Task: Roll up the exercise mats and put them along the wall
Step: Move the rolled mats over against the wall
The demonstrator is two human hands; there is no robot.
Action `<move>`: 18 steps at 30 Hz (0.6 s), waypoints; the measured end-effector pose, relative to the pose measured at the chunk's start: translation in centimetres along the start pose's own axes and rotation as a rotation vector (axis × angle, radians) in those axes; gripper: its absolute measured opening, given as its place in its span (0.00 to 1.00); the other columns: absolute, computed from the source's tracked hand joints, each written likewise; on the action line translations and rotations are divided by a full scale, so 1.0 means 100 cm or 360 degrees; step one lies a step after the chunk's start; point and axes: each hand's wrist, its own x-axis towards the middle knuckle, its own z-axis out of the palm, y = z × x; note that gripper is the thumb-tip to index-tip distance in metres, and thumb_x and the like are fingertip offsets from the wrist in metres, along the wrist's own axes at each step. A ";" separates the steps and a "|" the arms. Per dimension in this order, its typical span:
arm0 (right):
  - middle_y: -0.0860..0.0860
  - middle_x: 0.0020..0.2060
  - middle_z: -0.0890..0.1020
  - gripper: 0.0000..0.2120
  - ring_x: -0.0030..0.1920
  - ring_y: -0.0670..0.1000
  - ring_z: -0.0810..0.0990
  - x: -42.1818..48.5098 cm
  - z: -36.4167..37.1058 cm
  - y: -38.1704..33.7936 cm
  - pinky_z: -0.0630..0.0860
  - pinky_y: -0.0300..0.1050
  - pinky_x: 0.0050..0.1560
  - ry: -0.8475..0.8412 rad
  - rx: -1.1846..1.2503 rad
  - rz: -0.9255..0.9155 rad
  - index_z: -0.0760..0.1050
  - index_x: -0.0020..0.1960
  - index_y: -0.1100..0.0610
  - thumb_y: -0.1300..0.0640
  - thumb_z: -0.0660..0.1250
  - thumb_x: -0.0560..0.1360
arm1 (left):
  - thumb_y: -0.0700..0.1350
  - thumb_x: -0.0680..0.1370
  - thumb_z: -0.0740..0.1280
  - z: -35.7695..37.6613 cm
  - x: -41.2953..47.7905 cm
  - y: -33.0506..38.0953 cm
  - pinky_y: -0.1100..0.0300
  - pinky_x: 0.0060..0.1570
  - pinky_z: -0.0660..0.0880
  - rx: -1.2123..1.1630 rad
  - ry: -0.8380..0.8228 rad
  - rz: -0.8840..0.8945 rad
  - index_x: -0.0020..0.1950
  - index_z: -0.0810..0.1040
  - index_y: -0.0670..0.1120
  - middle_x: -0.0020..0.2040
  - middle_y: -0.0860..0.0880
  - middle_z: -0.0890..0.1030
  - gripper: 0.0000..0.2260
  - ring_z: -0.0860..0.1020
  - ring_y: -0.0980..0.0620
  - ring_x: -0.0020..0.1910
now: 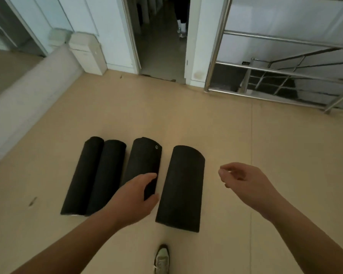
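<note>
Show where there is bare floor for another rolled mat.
Open floor right of the rightmost mat toward the railing, and between the leftmost mat and the low wall. Crowded: four rolls close together, left hand gripping the third mat.

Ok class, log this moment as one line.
mats: four rolled, side by side | left hand: at third mat, grip unclear | right hand: free

Four black mats, all rolled up, lie side by side on the tan floor point(226, 135), well out from the wall. The first mat point(81, 175) and second mat point(105, 175) touch. The third mat point(143, 161), with a small round mark at its far end, is gripped near its close end by the left hand point(135, 196). The fourth mat point(182, 186), fatter, lies just apart.
</note>
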 end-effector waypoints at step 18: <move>0.45 0.45 0.85 0.16 0.48 0.44 0.84 0.230 -0.147 0.014 0.74 0.37 0.45 -0.0250 -0.0067 -0.0201 0.77 0.66 0.44 0.44 0.69 0.80 | 0.54 0.82 0.68 0.027 0.218 0.122 0.59 0.66 0.73 -0.0227 0.0044 -0.0363 0.80 0.63 0.57 0.71 0.55 0.76 0.27 0.77 0.57 0.66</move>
